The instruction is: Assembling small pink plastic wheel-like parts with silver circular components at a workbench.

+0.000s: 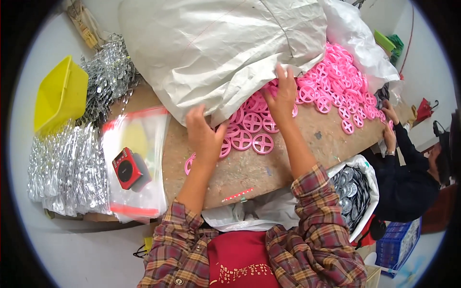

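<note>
A big white woven sack (206,53) lies over the far side of the worktable, its mouth toward me. Pink plastic spoked wheels (252,123) spill out from under its edge. My left hand (204,134) is at the sack's near left corner, fingers and thumb bent around a fold of the fabric. Against the sack's front edge, farther right, rests my right hand (283,96), its fingers stretched out and thumb apart, above the wheels. Several wheels lie between my wrists, and one pink wheel (188,164) is partly hidden behind my left forearm.
A red speaker-like device (126,168) sits on clear plastic bags (149,192) at left, near silver strips (69,168) and a yellow bin (60,96). A larger pink wheel heap (336,77) spreads right, where another person's hands (390,127) work. A sack of grey discs (353,192) stands below.
</note>
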Action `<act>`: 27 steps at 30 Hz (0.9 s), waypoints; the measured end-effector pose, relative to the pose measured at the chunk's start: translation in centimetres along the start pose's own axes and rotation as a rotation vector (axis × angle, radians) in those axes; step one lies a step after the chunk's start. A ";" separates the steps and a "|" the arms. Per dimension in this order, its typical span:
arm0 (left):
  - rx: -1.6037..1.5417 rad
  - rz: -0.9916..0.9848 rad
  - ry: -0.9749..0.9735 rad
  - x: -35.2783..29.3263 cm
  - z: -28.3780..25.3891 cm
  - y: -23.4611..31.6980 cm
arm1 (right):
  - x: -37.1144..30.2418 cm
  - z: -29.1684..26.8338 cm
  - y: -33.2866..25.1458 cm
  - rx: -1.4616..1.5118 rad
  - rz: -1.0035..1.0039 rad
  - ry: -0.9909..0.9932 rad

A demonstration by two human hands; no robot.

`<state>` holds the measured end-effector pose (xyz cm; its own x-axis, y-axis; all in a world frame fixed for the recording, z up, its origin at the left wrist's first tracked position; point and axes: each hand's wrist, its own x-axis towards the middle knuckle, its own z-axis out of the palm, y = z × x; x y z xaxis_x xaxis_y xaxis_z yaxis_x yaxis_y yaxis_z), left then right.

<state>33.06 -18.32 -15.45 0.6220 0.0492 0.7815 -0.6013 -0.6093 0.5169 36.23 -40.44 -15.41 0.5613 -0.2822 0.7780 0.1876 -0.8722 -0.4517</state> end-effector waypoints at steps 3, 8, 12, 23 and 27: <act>-0.063 -0.077 -0.258 1.4 -0.2 -1.5 | 4.9 0.2 0.6 0.043 -0.191 -0.066; -0.712 -0.554 -0.431 3.8 -0.3 -5.8 | 12.6 -0.3 1.4 0.277 -0.053 -0.724; -1.269 -0.847 -0.527 6.9 -1.0 -8.5 | 16.6 0.7 0.1 0.222 0.024 -1.016; -0.348 -0.513 -0.484 4.6 -2.5 -4.1 | 6.2 -6.2 1.2 -0.016 -0.240 -0.220; 0.152 -0.004 -0.399 -0.6 -7.1 -2.0 | -3.9 -18.2 5.5 -0.048 0.091 -0.277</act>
<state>30.33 -11.56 -14.43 0.7875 -0.2398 0.5677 -0.5360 -0.7210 0.4391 20.40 -51.40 -12.98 0.7740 -0.2460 0.5834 0.0920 -0.8680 -0.4880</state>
